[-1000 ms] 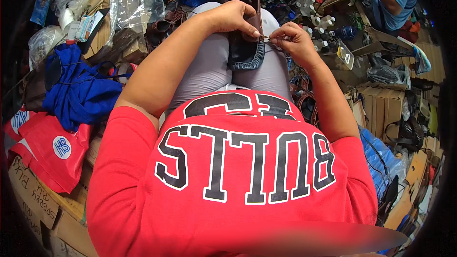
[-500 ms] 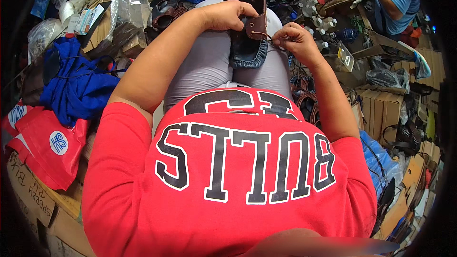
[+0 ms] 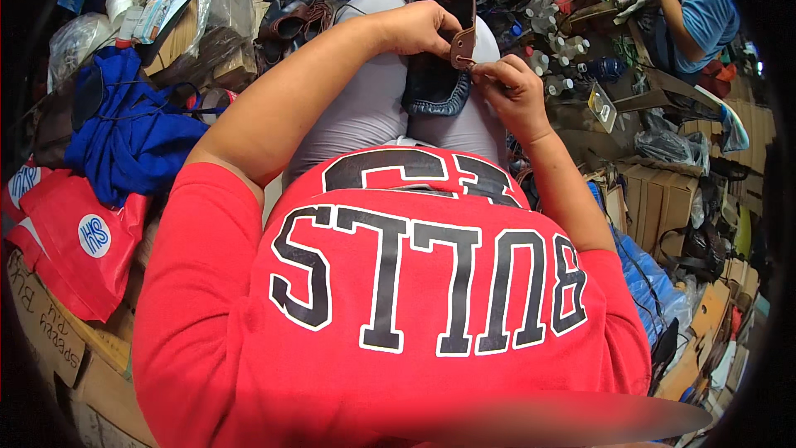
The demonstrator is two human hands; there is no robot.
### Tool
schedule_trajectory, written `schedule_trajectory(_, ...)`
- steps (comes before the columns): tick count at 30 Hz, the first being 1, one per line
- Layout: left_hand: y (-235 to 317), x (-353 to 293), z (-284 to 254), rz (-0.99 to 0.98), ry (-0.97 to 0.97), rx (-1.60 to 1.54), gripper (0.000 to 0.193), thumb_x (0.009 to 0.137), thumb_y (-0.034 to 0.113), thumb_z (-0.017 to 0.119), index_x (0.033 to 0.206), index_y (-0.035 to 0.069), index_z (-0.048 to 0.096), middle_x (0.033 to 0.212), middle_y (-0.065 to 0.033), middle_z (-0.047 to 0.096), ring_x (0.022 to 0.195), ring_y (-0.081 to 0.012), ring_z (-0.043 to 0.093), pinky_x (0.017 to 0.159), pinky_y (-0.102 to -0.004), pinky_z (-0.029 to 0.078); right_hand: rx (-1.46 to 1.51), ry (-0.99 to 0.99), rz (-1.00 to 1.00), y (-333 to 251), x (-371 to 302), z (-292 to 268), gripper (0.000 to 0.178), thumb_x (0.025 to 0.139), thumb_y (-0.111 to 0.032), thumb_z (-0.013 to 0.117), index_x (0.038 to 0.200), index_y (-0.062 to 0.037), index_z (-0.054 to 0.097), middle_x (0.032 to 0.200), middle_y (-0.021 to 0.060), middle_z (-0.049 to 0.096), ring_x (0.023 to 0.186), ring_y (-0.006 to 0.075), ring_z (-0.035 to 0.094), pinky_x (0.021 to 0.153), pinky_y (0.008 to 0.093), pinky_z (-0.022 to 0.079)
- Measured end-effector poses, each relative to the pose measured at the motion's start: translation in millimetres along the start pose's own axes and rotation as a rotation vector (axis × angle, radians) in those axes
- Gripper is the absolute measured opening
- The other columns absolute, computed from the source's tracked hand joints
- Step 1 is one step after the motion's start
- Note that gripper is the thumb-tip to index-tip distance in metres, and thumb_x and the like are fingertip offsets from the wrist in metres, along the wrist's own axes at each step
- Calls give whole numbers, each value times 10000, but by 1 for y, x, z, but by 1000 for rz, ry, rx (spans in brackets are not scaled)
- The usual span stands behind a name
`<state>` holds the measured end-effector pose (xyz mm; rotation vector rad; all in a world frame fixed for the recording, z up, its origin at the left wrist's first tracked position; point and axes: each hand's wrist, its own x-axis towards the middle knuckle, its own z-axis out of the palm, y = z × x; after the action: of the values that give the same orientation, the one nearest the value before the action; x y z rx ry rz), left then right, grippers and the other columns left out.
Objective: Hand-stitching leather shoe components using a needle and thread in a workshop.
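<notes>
My left hand (image 3: 419, 26) grips brown leather strap (image 3: 464, 8) at 12 o'clock; right hand (image 3: 512, 83) pinches strap end, denim piece (image 3: 433, 91) on lap.

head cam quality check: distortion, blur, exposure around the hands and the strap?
Head view: heavy fisheye, black corners, boxes bend at the rim. Left hand, right hand and brown leather strap are sharp and evenly lit, no glare. A smeared blur band crosses the red shirt at the bottom edge.
</notes>
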<state>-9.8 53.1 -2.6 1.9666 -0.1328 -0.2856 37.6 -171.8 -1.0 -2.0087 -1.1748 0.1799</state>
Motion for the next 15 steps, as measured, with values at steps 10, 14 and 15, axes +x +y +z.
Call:
schedule_trajectory(10,5,0,-5,90,-182,182,220,792,115,636,1004,71,674,830,-46,506,820,-191,527,760,-301,397,-561,-71,-225,-36,4,-5,166,691,-36,611,840,-103,639,788,77,563,716,252,574,643,359,440)
schedule_trajectory(14,7,4,-6,54,-209,178,218,760,111,659,967,44,669,844,-61,521,814,-198,534,761,-303,407,-799,-278,-280,-56,25,-8,118,755,-62,522,807,-76,628,841,78,574,784,239,590,706,363,425)
schedule_trajectory(15,7,7,-7,79,-195,230,222,735,110,674,942,30,663,838,-69,541,795,-196,543,748,-304,418,-839,-335,-298,-57,31,-7,117,760,-68,520,807,-72,627,846,81,575,797,238,593,720,362,426)
